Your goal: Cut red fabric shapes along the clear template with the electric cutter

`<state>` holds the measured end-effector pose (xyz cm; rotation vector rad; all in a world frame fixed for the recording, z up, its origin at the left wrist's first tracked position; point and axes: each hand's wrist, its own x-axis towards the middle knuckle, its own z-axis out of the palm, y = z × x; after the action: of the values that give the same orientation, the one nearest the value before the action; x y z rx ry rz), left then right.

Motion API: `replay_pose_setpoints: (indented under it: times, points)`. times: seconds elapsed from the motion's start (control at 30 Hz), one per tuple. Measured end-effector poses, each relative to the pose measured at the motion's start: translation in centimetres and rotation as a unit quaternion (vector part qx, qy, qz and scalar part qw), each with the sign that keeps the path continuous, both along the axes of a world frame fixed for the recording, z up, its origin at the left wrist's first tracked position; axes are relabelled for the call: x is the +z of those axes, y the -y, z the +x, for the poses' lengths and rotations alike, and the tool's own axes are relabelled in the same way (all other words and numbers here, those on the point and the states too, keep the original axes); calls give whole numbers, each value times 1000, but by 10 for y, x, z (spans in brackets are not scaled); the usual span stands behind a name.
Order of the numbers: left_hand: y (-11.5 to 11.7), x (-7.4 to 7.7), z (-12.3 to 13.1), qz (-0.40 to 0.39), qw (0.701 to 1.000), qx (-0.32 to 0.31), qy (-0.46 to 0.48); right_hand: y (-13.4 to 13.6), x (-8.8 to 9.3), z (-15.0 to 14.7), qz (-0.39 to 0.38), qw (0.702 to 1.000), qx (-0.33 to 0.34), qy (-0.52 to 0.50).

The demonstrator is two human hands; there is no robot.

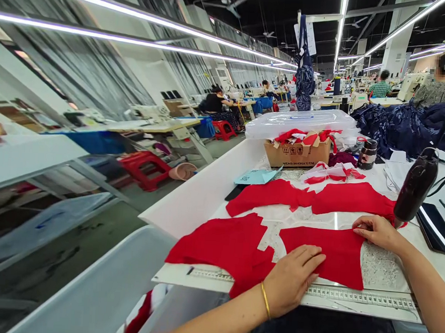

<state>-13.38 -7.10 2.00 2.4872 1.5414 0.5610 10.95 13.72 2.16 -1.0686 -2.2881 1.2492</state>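
Observation:
A cut piece of red fabric point(339, 254) lies on the white table in front of me. My left hand point(293, 274), with a gold bangle at the wrist, rests flat on its left part, fingers stretched out. At the upper right corner, my right hand point(377, 233) pinches the fabric edge between thumb and fingers. To the left, stacked red fabric pieces point(222, 241) overhang the table's front edge. Farther back lie two more red pieces, one on the left point(266, 193) and one on the right point(355, 197). A measuring tape point(365, 297) runs along the front edge.
Just beyond my right hand stands a dark cylindrical device point(417, 186) with a cord. A phone point(437, 227) lies at right. Behind are a cardboard box point(297, 156) of scraps, a jar point(367, 154) and dark blue garments point(407, 126). A plastic bin point(100, 284) stands lower left.

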Motion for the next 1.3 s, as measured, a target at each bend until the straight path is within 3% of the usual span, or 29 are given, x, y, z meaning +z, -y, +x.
replay_pose_setpoints:
  times: [0.17,0.33,0.53,0.67,0.83,0.9,1.07,1.3]
  points:
    - [10,-5,2,6,1000,2,-26,-4,-4,4,39,999,-33,9]
    - [16,1,6,15,1000,-24,1,-9,-5,9,73,995,-70,4]
    - [-22,7,-39,30,982,184,-30,-9,-3,10,95,992,-78,24]
    - [-38,7,-62,30,978,206,-26,-9,-3,9,91,992,-80,27]
    - [-24,16,-50,89,969,229,-15,-9,-3,10,88,992,-86,30]
    - [-17,16,-46,104,970,218,-14,-8,-4,9,83,992,-88,24]
    - [-7,6,-49,71,994,85,-28,-6,-5,8,79,993,-86,0]
    - [-4,-1,-70,75,992,102,-23,-11,-6,14,107,987,-122,-4]
